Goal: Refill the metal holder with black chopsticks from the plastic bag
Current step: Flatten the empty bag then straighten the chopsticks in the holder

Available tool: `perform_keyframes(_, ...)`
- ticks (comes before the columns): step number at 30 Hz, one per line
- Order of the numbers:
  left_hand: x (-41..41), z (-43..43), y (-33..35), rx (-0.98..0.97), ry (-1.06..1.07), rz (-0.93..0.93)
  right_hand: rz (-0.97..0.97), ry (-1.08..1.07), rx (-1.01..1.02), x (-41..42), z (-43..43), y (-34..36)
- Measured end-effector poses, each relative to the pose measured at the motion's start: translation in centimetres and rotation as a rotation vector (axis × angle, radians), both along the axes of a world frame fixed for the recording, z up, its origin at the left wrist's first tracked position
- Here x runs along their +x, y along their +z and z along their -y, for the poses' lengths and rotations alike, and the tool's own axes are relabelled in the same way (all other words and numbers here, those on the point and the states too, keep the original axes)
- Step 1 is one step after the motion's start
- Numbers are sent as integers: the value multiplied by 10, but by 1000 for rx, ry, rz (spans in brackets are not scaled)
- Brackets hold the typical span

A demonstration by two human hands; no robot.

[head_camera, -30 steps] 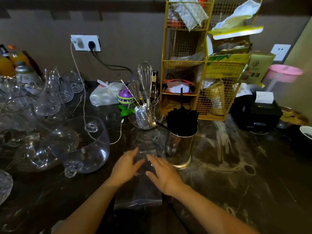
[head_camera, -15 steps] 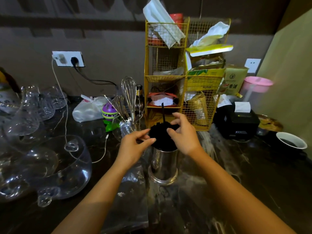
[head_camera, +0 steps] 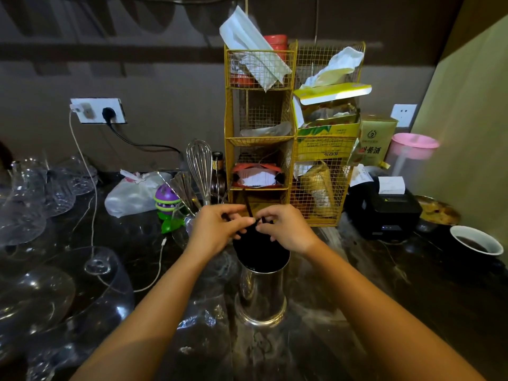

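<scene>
A shiny metal holder (head_camera: pixel 261 294) stands upright on the dark marble counter, packed with black chopsticks (head_camera: pixel 261 254). My left hand (head_camera: pixel 213 229) and my right hand (head_camera: pixel 288 232) sit on top of the bundle, fingertips pinching chopstick ends. One chopstick (head_camera: pixel 248 205) sticks up above the rest between the two hands. The clear plastic bag (head_camera: pixel 204 334) lies flat on the counter to the left of the holder's base, partly under my left forearm.
Glass bowls (head_camera: pixel 90 295) and glasses crowd the left. A jar with a whisk (head_camera: pixel 199 171) stands just behind my left hand. A yellow wire rack (head_camera: pixel 291 138) rises behind the holder. A black receipt printer (head_camera: pixel 384 213) and a white cup (head_camera: pixel 477 240) are at right.
Both hands left the plastic bag on the counter and rose to the top of the chopstick bundle. They have drawn closer together over it, and the view has tilted upward.
</scene>
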State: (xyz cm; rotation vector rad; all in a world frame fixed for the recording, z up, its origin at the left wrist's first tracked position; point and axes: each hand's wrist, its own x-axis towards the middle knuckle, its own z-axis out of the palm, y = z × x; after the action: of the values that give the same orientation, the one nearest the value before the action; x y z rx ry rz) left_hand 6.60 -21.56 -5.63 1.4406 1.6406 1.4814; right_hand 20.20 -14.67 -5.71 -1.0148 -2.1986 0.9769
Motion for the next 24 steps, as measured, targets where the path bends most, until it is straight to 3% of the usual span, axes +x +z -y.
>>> perform_keyframes(13, -2, -28, 21, -103, -94, 16, 53, 82, -109, 6, -10, 10)
perform_keyframes(24, 1, -41, 37, -188, -248, -109, -24, 42, -127, 7, -14, 16)
